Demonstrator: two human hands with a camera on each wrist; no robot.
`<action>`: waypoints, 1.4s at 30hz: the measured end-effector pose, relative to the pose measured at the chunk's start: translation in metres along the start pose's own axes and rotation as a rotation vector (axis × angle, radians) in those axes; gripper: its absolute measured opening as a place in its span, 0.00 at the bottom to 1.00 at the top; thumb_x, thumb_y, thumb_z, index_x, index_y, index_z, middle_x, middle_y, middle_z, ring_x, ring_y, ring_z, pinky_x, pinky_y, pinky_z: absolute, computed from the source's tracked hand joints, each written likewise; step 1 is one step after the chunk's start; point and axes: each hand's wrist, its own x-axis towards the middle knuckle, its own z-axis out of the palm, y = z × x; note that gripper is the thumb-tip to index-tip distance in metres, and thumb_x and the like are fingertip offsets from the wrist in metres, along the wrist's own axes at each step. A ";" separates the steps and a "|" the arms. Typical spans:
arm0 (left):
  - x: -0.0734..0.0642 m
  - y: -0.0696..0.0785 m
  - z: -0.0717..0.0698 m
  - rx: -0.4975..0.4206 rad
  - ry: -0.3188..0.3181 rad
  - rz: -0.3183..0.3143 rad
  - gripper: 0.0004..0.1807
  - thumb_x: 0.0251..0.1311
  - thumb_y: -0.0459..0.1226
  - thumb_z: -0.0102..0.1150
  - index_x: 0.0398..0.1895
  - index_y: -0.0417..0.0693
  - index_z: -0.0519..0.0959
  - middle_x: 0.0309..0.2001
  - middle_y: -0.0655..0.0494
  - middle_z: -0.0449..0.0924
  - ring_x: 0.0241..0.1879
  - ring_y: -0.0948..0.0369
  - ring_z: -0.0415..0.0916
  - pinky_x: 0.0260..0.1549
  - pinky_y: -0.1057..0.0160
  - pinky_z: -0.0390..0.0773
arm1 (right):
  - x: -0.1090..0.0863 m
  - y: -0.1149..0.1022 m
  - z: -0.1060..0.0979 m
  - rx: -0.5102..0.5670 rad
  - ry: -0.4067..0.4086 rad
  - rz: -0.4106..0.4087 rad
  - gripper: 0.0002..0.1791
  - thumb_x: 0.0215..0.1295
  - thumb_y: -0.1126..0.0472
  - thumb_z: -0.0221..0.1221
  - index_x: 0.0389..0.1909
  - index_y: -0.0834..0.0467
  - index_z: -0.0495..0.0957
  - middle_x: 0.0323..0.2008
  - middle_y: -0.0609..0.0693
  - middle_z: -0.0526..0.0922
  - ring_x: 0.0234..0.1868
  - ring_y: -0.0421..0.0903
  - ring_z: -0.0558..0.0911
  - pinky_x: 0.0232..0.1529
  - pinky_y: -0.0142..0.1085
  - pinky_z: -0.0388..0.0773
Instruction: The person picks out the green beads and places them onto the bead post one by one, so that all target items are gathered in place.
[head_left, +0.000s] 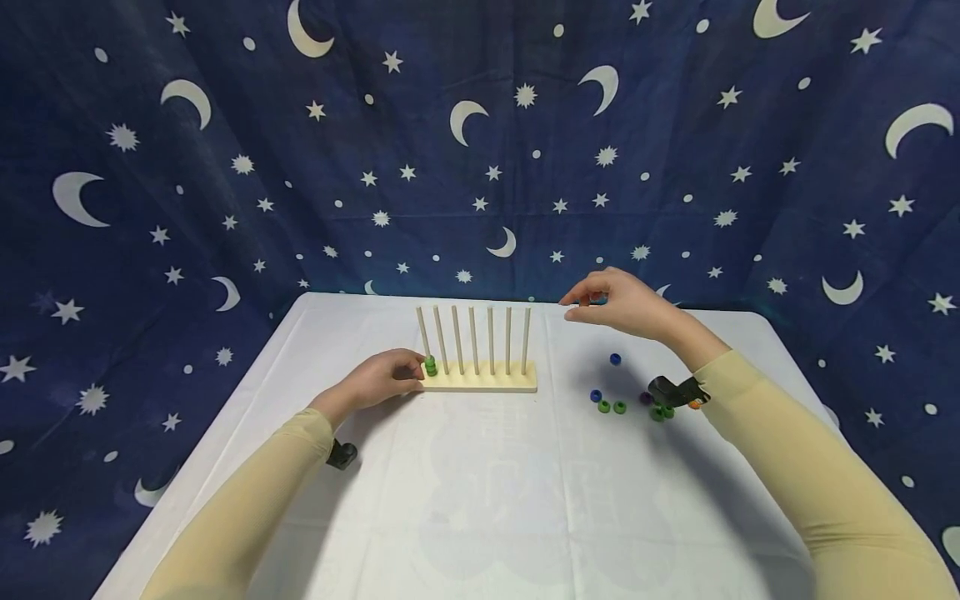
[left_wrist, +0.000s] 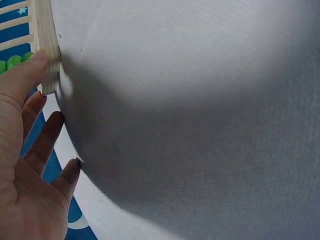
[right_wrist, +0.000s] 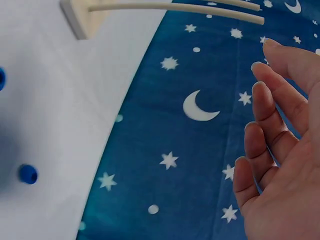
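A pale wooden peg rack [head_left: 480,382] with several upright pegs stands on the white table. My left hand [head_left: 380,377] grips the left end of its base, thumb on the front side; the other fingers spread beyond the end in the left wrist view. Green beads [head_left: 431,367] are stacked low on the leftmost peg, close to the thumb. Raised over the table to the right of the rack, my right hand [head_left: 618,304] has loosely bent fingers with nothing between them. In the right wrist view, peg tips [right_wrist: 257,20] show near its thumb.
Loose beads lie on the right of the white tablecloth [head_left: 495,483]: blue beads [head_left: 615,359], green beads [head_left: 619,407], a purple bead [head_left: 647,398] and an orange bead [head_left: 694,404] partly behind the right wrist strap. A dark blue cloth [head_left: 420,125] with moons and stars hangs behind.
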 end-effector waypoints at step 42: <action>0.000 -0.004 0.001 -0.038 0.003 0.010 0.06 0.63 0.39 0.71 0.38 0.55 0.81 0.64 0.49 0.78 0.67 0.49 0.71 0.69 0.47 0.66 | -0.110 0.112 0.034 0.056 0.052 0.191 0.20 0.67 0.49 0.68 0.55 0.56 0.85 0.37 0.48 0.80 0.42 0.50 0.72 0.27 0.38 0.77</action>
